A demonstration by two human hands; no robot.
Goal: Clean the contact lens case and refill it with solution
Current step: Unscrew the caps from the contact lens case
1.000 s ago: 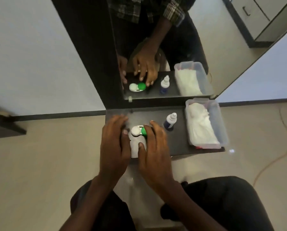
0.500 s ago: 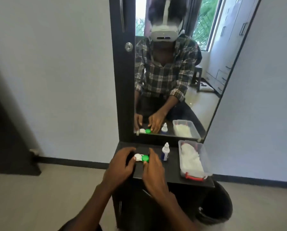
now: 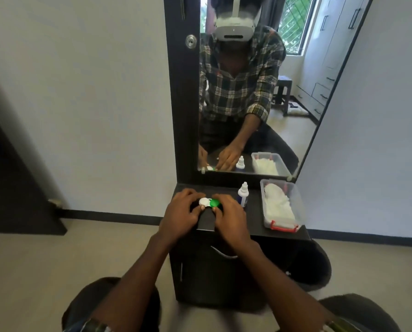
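Head view: the lens case (image 3: pixel 209 202), one white lid and one green, sits on the dark table (image 3: pixel 255 224) between two hands. The left hand (image 3: pixel 179 215) and right hand (image 3: pixel 231 218) curl round its ends and hide them. A small bottle (image 3: pixel 243 195) stands beside the right hand

Head camera looks forward and down from close above the cabinet top (image 3: pixel 252 221).

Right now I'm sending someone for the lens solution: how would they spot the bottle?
On the dark cabinet top under the mirror, look between the clear tissue box and the lens case in the hands. The solution bottle stands upright there, small, white-capped over a dark blue body.
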